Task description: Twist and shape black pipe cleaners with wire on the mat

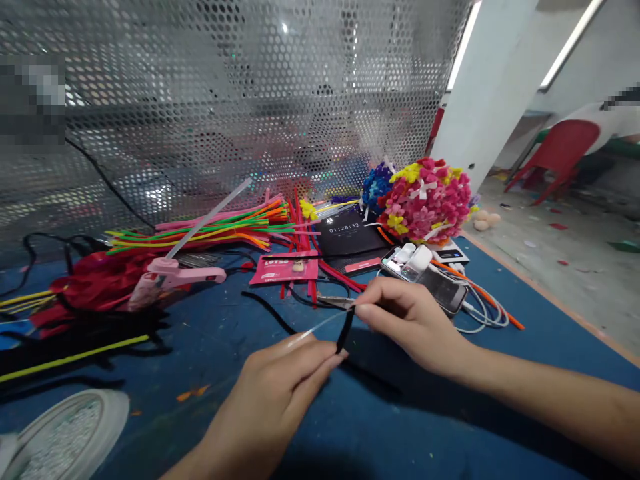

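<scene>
A short piece of black pipe cleaner (345, 331) stands between my two hands above the blue table. My left hand (287, 383) pinches its lower end between thumb and fingers. My right hand (413, 323) has thumb and forefinger closed on its upper end. From behind my left hand a thin whitish strip (315, 328) runs up toward the right fingertips; what holds it is hidden. Another black pipe cleaner (267, 310) sticks out beyond my left hand. Metal tips like those of scissors (335, 301) lie just behind my right fingertips.
Behind lie a pink glue gun (185, 272), coloured pipe cleaners (225, 230), a pink packet (285, 268) and a dark screen with a timer (345, 230). Phones (443, 287), a white cable (483, 313) and a pink flower ball (430, 200) are right; a bead dish (113, 407) is left.
</scene>
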